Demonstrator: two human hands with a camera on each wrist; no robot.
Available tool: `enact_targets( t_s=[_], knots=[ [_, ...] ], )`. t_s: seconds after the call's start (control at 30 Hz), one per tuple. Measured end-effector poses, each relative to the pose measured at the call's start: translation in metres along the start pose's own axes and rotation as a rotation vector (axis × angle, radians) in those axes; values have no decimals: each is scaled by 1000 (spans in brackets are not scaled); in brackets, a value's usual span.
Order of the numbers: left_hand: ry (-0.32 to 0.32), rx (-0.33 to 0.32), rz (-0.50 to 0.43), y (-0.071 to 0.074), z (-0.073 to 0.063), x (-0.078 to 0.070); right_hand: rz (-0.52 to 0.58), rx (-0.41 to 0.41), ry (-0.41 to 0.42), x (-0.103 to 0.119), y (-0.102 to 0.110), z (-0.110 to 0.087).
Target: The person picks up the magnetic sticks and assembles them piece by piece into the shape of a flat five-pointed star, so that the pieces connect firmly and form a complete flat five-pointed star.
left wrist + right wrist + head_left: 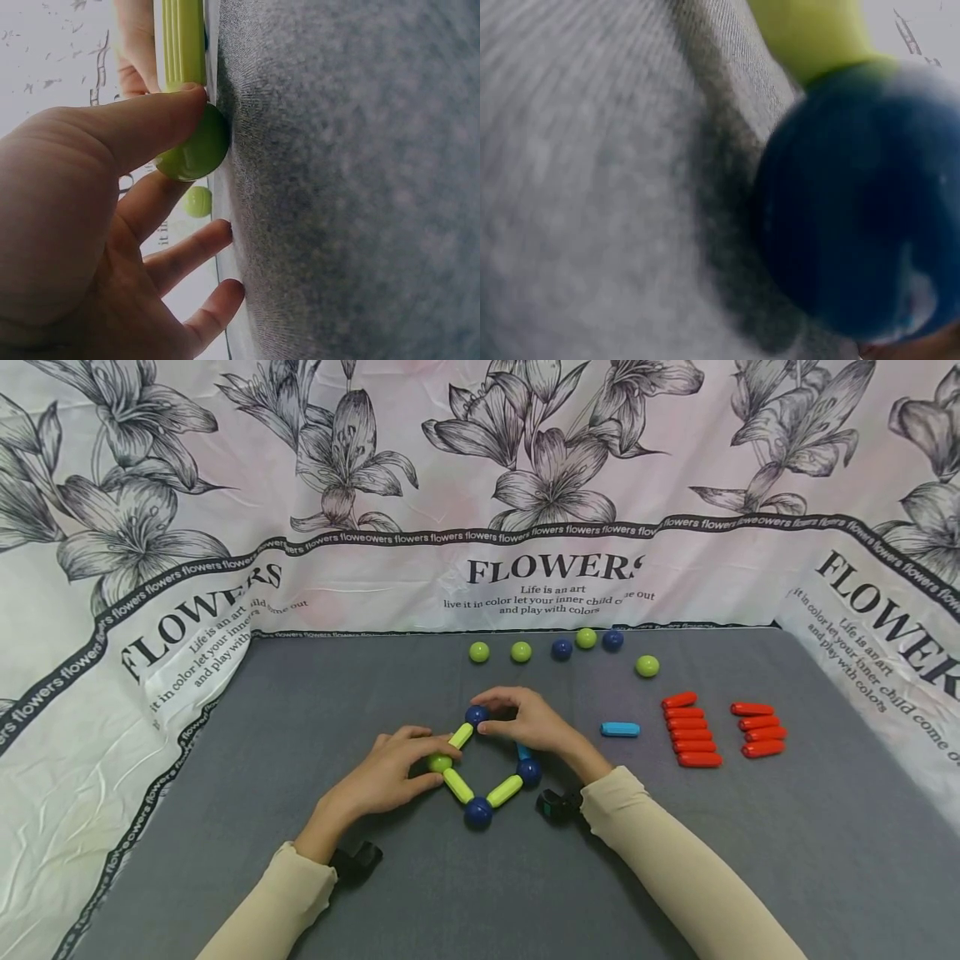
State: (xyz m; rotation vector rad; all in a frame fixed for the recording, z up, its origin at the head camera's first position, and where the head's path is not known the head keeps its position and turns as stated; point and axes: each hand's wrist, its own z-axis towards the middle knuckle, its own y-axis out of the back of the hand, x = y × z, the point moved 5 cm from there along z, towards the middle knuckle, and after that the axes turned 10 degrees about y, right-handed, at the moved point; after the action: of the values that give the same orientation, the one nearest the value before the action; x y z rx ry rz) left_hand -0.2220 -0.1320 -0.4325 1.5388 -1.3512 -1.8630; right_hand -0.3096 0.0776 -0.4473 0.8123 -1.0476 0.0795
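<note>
1. Hands: with my left hand [393,768] I pinch a green ball [438,764] between thumb and finger; with my right hand [527,720] I grip a blue ball [476,716] between thumb and fingers.
2. Between them lies the linked frame [459,785] of balls and rods, well in from the left and right edges of the desk [225,810]. I judge it light and stiff along its rods, slick on its balls, liable to swing or part at the joints. I'd take hold at the balls, close to the rod ends. Its blue side [523,752] runs under my right hand, so I cannot tell whether it closes there.
3. Loose balls [562,649] sit along the far edge.
4. Right of my hand lies a spare blue rod [620,729].
5. Toward the right edge, red rods [693,747] form two columns.
</note>
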Motion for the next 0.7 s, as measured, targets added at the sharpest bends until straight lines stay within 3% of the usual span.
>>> enact_targets(
  t_s=[0.23, 0.53, 0.7],
  knots=[
    [-2, 2, 3, -1, 0, 0, -5, -12, 18, 4, 7, -8],
    [20, 3, 13, -1, 0, -1, -52, -167, -111, -2, 30, -43],
    [14, -5, 22, -1, -1, -3, -68, -106, -136, 1, 31, -60]
  ],
)
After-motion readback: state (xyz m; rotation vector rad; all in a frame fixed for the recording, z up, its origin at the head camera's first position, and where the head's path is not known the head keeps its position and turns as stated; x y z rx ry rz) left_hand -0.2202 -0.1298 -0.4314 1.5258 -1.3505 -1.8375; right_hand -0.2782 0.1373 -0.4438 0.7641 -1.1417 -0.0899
